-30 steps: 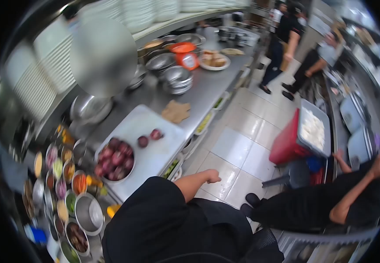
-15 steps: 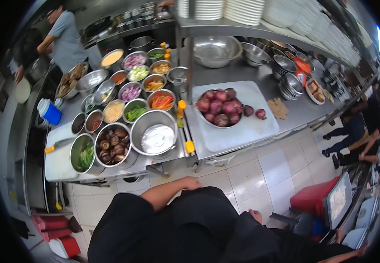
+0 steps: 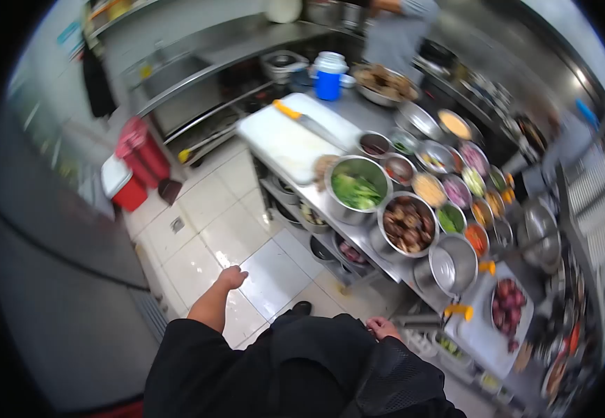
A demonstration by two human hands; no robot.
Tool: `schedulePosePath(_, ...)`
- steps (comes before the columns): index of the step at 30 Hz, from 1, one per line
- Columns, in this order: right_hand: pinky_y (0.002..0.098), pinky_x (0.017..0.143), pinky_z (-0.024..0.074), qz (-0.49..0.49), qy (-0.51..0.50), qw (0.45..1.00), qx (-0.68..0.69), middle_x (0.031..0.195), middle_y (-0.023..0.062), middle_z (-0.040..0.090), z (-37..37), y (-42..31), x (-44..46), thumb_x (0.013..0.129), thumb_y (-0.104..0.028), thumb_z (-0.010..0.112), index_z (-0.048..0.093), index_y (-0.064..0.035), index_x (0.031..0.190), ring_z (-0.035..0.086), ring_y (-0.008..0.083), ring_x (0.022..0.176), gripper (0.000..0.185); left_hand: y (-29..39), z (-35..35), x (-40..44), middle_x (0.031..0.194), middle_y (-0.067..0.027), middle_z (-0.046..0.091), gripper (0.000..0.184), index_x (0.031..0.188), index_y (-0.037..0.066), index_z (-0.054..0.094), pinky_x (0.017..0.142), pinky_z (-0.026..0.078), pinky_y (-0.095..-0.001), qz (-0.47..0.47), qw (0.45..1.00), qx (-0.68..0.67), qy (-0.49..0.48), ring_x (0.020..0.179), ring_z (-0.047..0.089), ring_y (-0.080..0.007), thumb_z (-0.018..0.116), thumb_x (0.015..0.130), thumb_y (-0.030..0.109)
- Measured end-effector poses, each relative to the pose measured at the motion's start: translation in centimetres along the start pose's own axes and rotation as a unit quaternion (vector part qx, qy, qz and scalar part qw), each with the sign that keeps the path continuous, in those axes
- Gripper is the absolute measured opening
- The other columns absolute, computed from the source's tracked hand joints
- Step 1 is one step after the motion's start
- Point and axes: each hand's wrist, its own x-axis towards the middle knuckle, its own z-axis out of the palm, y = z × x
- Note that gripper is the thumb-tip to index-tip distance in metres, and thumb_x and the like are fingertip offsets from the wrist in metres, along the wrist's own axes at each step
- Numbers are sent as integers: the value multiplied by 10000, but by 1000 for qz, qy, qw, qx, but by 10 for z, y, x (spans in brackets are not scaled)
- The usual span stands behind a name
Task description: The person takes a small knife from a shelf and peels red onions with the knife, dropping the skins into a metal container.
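Note:
My left hand (image 3: 233,277) hangs over the tiled floor in front of my body, fingers curled, with nothing visible in it. Close to my right side is my right hand (image 3: 383,327), near the counter edge, its fingers bent; what they hold, if anything, is too small to name. Neither hand touches the counter. Beyond them stand a pot of green leaves (image 3: 358,184), a pot of mushrooms (image 3: 409,224) and an empty steel pot (image 3: 454,265). A yellow-handled knife (image 3: 309,124) lies on a white cutting board (image 3: 274,143).
Several bowls of cut vegetables line the counter, with red onions (image 3: 509,306) at the right. A blue-and-white jug (image 3: 328,76) stands behind the board. A red cooler (image 3: 125,184) and a red bin (image 3: 142,152) are left. A person (image 3: 396,35) stands across the counter.
The view has swung left, bringing the sink, cutting board and red cooler nearer the middle, while the onions have moved to the right edge. My left hand now reaches farther forward over the floor.

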Motion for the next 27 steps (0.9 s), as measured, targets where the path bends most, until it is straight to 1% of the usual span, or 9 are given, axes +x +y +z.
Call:
schedulePosePath(3, 290, 648, 502, -18, -114, 991, -65, 922, 78, 682, 19, -50, 43, 912, -346, 665, 652, -8, 1109, 644, 130, 736, 392, -73, 30, -43, 1205, -267, 614, 593, 1114, -41, 647, 983, 460, -436, -110, 979, -154, 81, 1155, 577, -390, 482, 913, 492)
schedulePosePath(5, 291, 649, 505, -32, -151, 972, -179, 908, 78, 685, 38, -93, 63, 907, -363, 664, 660, -4, 1103, 639, 126, 718, 408, -118, 92, -74, 725, -151, 689, 524, 827, -4, 662, 673, 542, -409, -152, 953, -246, 87, 636, 663, -278, 451, 949, 459)
schedulePosePath(6, 290, 645, 506, -39, -152, 963, -220, 879, 73, 680, 54, -102, 83, 889, -408, 668, 675, 3, 1078, 633, 127, 691, 452, -127, 122, -101, 738, -125, 692, 532, 845, 4, 667, 671, 544, -377, -203, 928, -305, 64, 613, 656, -235, 440, 958, 471)
schedulePosePath(7, 325, 713, 525, -34, -165, 946, -278, 915, 104, 701, 70, -119, 95, 867, -469, 661, 687, 11, 1058, 673, 186, 763, 517, -151, 165, -123, 730, -151, 691, 505, 902, 0, 670, 719, 544, -430, -159, 948, -275, 25, 644, 672, -305, 465, 933, 460)
schedulePosePath(8, 330, 737, 523, -65, -178, 920, -343, 955, 120, 701, 88, -139, 107, 868, -481, 656, 678, -7, 1086, 669, 194, 793, 522, -165, 208, -156, 711, -162, 687, 456, 846, 7, 682, 717, 548, -435, 43, 987, 45, 149, 618, 668, -315, 503, 929, 418)
schedulePosePath(10, 351, 790, 521, -127, -209, 861, -445, 1005, 155, 698, 130, -166, 129, 864, -509, 641, 668, -22, 1117, 667, 236, 864, 549, -147, 238, -219, 726, -167, 683, 406, 815, -7, 685, 683, 558, -416, -239, 938, -245, -61, 635, 672, -317, 558, 900, 369)
schedulePosePath(12, 386, 848, 518, -196, -234, 806, -507, 1027, 192, 695, 173, -179, 153, 855, -542, 621, 667, -16, 1122, 674, 303, 948, 592, -145, 257, -252, 735, -168, 682, 405, 829, -13, 683, 676, 558, -412, -307, 896, -308, -84, 640, 673, -311, 560, 898, 368)
schedulePosePath(18, 407, 932, 489, -286, -325, 693, -577, 1086, 208, 685, 294, -240, 167, 873, -528, 599, 640, -14, 1176, 645, 355, 1041, 599, -148, 224, -259, 765, -171, 680, 407, 870, -28, 675, 655, 558, -402, -351, 848, -394, -50, 655, 676, -295, 566, 892, 363)
schedulePosePath(27, 412, 929, 490, -310, -341, 705, -539, 1106, 229, 676, 371, -337, 185, 888, -538, 596, 622, -1, 1206, 638, 365, 1061, 624, -192, 101, -164, 809, -176, 677, 420, 933, -51, 663, 623, 557, -386, -263, 832, -468, 139, 677, 679, -269, 575, 883, 356)
